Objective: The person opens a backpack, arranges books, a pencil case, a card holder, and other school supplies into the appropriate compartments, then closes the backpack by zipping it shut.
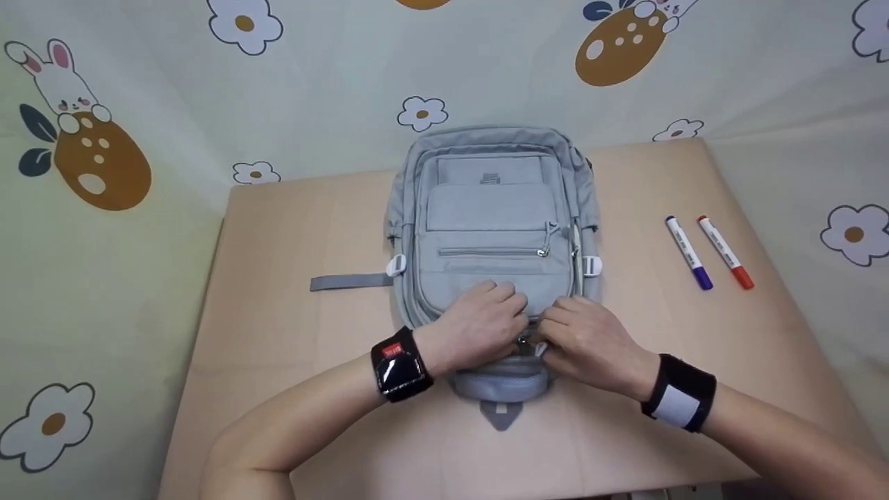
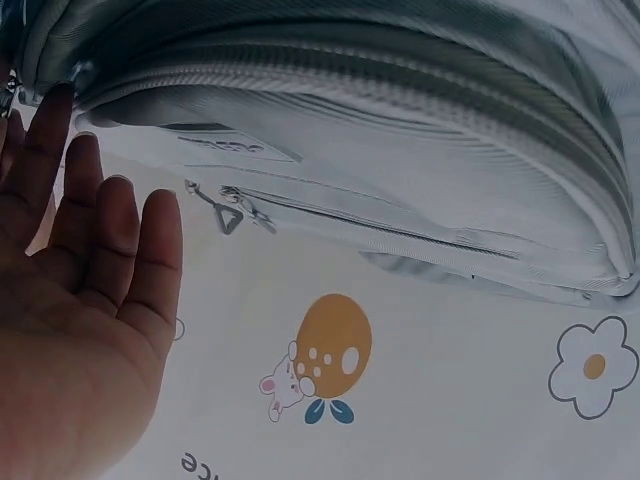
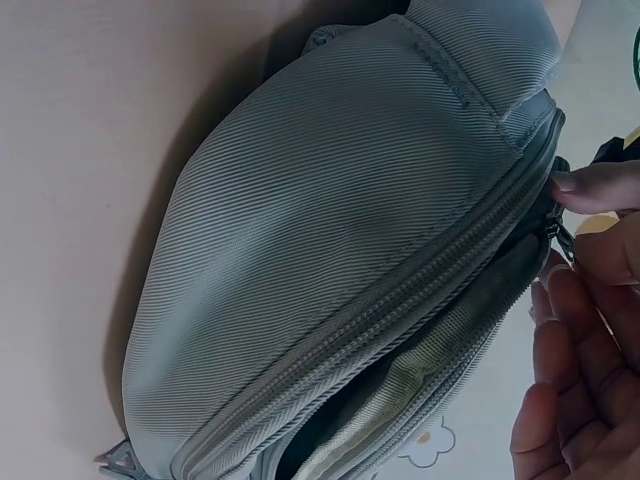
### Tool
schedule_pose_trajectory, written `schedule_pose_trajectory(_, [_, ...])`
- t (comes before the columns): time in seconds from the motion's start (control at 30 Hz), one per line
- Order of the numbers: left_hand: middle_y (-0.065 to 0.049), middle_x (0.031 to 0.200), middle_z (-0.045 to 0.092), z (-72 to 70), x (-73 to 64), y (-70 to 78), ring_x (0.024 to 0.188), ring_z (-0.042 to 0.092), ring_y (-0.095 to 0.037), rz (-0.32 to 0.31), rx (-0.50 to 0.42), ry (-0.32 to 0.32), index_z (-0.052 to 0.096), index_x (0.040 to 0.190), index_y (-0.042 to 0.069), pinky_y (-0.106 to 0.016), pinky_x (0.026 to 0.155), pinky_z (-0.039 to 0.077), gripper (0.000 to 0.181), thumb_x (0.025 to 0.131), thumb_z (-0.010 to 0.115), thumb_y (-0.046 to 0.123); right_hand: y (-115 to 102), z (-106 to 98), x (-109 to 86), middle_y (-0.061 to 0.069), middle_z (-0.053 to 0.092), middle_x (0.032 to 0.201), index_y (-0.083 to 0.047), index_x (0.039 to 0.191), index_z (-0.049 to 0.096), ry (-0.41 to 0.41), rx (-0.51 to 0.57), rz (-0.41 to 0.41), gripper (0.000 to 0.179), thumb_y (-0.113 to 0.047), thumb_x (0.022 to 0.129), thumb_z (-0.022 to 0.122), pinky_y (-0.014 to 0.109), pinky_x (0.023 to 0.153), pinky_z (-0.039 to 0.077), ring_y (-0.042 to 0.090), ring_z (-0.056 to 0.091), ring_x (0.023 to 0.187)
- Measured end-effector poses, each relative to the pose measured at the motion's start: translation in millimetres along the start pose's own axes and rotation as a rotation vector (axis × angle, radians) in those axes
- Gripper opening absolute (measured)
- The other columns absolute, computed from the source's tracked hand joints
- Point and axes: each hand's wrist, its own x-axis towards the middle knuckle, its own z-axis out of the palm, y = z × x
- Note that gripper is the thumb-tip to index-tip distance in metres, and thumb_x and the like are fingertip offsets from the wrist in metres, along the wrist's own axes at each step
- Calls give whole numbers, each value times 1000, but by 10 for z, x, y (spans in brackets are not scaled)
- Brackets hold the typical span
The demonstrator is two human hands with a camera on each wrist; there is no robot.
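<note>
A grey-blue backpack (image 1: 496, 208) lies front up, its top handle (image 1: 501, 385) toward me. Both hands meet at its near end, over the zipper. My right hand (image 1: 590, 340) pinches a zipper pull (image 3: 562, 238) between thumb and finger, with its other fingers curled below. Beside it, my left hand (image 1: 479, 326) grips the bag's edge at the zipper; the left wrist view shows its index fingertip right at the fabric, the thumb hidden. Along the right side the zipper stands parted, and pale lining (image 3: 400, 395) shows in the gap.
A blue-capped marker (image 1: 689, 253) and a red-capped marker (image 1: 726, 252) lie right of the backpack on the tan table (image 1: 292, 229). A grey strap (image 1: 351, 281) sticks out left. Behind hangs a patterned curtain (image 1: 333, 83) with rabbits and flowers.
</note>
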Motion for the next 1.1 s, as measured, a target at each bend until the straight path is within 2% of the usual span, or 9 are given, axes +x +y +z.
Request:
schedule_pose_trajectory(0.23, [8, 86, 64, 21, 1, 24, 81, 52, -14, -2, 36, -49, 72, 91, 21, -28, 66, 42, 14, 98, 63, 29, 50, 1, -51, -2, 62, 85, -12, 82, 62, 6, -16, 8, 14, -3, 73, 68, 35, 66, 45, 19, 56, 78])
schedule_pose_trajectory(0.47, [8, 90, 66, -4, 3, 14, 85, 53, -15, 16, 38, -101, 72, 96, 21, -29, 69, 43, 12, 97, 62, 27, 210, -108, -217, -3, 64, 87, -13, 87, 65, -16, -52, 122, 18, -5, 74, 73, 32, 64, 43, 17, 56, 79])
schedule_pose_trajectory(0.8, [8, 86, 65, -11, 8, 10, 81, 51, -15, 35, 25, -117, 72, 92, 21, -29, 66, 42, 14, 99, 61, 28, 591, -273, -448, 0, 66, 85, -10, 90, 67, 16, -62, 269, 17, -4, 76, 74, 35, 65, 42, 20, 56, 79])
schedule_pose_trajectory(0.97, [6, 86, 65, -35, 69, 11, 81, 52, -16, 6, -40, -119, 73, 92, 19, -30, 67, 43, 17, 97, 62, 32, 631, -305, -456, 0, 67, 86, -10, 90, 68, 35, -96, 239, 18, -3, 75, 75, 35, 65, 44, 20, 59, 81])
schedule_pose_trajectory(1.1, [4, 93, 62, -55, 219, 46, 84, 51, -17, -21, -72, -92, 72, 98, 18, -30, 70, 45, 26, 94, 67, 42, 618, -337, -434, -1, 68, 86, -11, 89, 69, 54, -120, 217, 20, -1, 73, 78, 34, 63, 43, 19, 59, 80])
